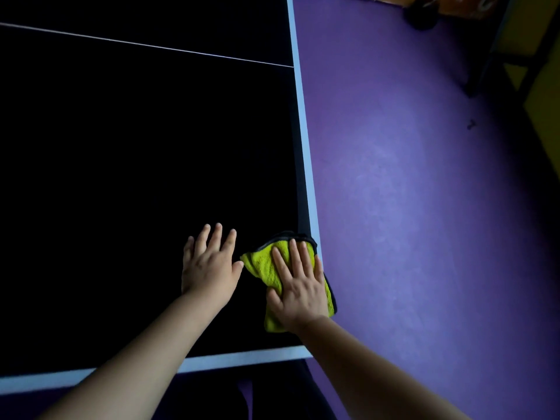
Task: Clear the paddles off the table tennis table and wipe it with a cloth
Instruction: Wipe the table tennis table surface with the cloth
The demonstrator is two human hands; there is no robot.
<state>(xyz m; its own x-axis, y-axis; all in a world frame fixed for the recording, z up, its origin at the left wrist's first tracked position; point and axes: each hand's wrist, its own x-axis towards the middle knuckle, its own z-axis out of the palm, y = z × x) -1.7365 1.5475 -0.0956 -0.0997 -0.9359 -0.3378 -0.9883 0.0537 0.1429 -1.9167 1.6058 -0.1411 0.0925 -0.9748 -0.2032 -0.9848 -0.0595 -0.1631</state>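
A yellow-green cloth [261, 263] with a dark border lies folded on the dark table tennis table [127, 165], at its near right corner beside the pale edge stripe. My right hand [298, 291] presses flat on the cloth with straight fingers. My left hand [209, 265] rests flat on the bare table surface just left of the cloth, fingers spread, its thumb tip close to the cloth's edge. No paddles are in view.
A white line [151, 47] crosses the table farther away. Purple floor [424, 192] stretches to the right of the table. A dark round object [421, 13] and a metal frame leg [481, 71] stand at the upper right.
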